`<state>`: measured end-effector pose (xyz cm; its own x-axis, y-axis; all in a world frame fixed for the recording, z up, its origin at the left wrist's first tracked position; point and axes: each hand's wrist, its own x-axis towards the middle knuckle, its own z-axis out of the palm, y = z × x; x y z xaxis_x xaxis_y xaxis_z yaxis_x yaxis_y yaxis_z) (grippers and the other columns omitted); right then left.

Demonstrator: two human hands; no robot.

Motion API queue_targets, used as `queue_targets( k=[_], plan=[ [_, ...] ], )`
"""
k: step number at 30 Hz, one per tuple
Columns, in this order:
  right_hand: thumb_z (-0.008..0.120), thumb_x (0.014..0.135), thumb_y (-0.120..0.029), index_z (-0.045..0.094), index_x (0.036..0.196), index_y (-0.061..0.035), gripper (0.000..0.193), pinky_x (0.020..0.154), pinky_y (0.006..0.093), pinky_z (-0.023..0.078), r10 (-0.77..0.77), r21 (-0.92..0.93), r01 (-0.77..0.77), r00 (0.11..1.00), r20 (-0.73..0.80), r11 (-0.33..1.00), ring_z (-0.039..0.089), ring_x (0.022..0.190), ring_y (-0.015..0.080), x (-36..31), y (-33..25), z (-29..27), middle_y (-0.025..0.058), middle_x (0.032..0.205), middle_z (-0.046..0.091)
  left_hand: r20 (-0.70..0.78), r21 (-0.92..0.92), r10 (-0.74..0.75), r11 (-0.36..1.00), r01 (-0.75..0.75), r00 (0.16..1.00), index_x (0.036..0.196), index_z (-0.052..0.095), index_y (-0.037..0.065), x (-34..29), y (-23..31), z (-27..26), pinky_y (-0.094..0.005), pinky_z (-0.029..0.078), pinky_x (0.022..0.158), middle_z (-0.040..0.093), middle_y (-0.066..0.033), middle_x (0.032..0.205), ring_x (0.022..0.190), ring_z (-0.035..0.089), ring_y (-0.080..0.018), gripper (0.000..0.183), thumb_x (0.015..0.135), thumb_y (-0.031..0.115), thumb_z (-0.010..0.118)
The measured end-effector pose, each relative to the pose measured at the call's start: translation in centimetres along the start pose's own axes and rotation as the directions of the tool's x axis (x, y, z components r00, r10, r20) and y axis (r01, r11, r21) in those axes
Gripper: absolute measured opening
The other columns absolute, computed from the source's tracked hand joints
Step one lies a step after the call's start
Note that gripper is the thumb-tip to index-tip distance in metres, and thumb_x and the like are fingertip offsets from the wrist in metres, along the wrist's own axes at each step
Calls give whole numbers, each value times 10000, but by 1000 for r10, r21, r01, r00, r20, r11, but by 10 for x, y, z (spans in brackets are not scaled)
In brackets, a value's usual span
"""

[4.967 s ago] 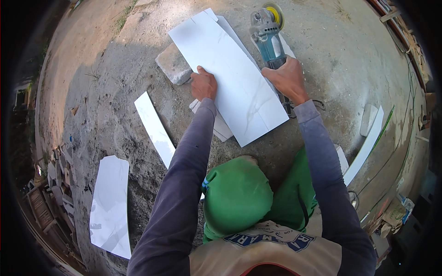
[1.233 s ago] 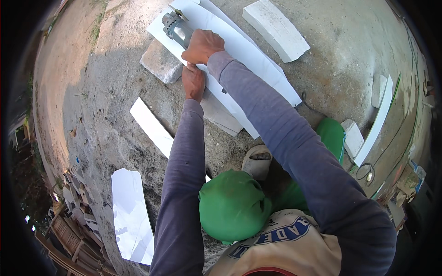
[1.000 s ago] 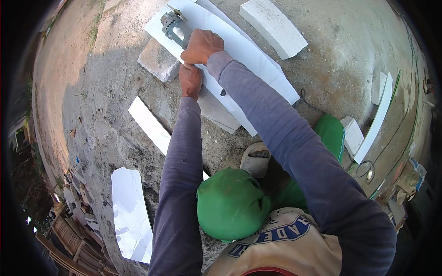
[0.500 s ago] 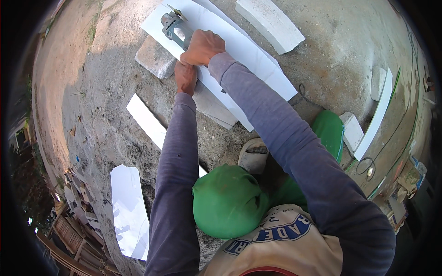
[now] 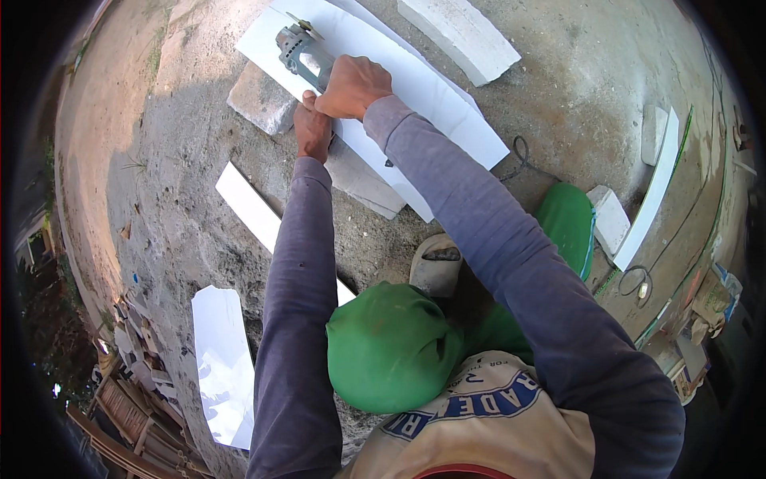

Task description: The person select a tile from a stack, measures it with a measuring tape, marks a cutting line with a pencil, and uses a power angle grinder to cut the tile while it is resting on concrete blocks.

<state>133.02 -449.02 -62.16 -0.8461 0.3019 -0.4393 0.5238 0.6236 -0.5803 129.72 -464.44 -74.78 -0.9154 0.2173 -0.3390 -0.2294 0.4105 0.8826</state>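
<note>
Right grip (image 5: 352, 86) wraps the grinder (image 5: 302, 54) above the white slab (image 5: 415, 89), which lies over stone blocks (image 5: 259, 100). Grinder's likely heavy, hold body; slab probably stiff, brittle, edge-hold. Left grip (image 5: 312, 128) at slab edge, can't tell if pinching.

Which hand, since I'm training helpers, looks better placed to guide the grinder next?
Probably the right hand: it grips the grinder over the white panel, while the left hand is at the panel's left edge.

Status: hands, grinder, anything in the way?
Right hand gripping grinder over white panel. Left hand at panel's left edge, grip unclear. Right sleeve crosses panel, hiding part.
</note>
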Motion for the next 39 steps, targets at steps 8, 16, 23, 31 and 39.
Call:
queue_targets(
  k=[8, 16, 23, 31, 39],
  plan=[
    [833, 846, -534, 805, 1131, -55, 558, 972, 431, 604, -3, 16, 3, 1000, 12, 1000, 772, 1111, 348, -14, 0, -5, 180, 1143, 797, -13, 36, -30, 999, 31, 999, 1110, 699, -137, 10, -7, -11, -432, 537, 819, 746, -225, 980, 872, 689, -285, 690, 1161, 460, 358],
    [817, 773, -320, 739, 1153, 47, 534, 985, 457, 603, -3, 83, -2, 998, 57, 997, 753, 1140, 406, -27, 17, -11, 253, 1168, 770, -19, 42, -93, 995, 94, 995, 1127, 698, -130, -1, 5, 2, -429, 533, 840, 747, -209, 995, 878, 689, -296, 688, 1157, 466, 355],
    [800, 753, -270, 754, 1107, 43, 475, 981, 455, 603, -13, 95, 7, 998, 61, 995, 758, 1122, 414, -36, 19, -13, 260, 1139, 775, -38, 95, -100, 990, 104, 994, 1116, 692, -134, 13, -8, -8, -440, 522, 857, 739, -231, 998, 907, 686, -319, 716, 1152, 488, 340],
    [790, 745, -251, 762, 1075, 42, 442, 970, 461, 607, 3, 76, -8, 998, 68, 997, 761, 1110, 419, -46, 30, -13, 261, 1124, 778, -70, 130, -93, 986, 101, 993, 1136, 684, -150, 11, -6, -4, -452, 517, 882, 733, -254, 1026, 932, 682, -339, 720, 1151, 483, 341],
    [791, 741, -250, 770, 1067, 28, 430, 969, 463, 607, 4, 70, -9, 998, 65, 997, 763, 1102, 414, -58, 38, -13, 264, 1117, 778, -54, 57, -153, 986, 156, 987, 1156, 673, -153, 11, -5, -4, -435, 531, 849, 726, -215, 1014, 920, 696, -317, 715, 1153, 481, 344]
  ],
)
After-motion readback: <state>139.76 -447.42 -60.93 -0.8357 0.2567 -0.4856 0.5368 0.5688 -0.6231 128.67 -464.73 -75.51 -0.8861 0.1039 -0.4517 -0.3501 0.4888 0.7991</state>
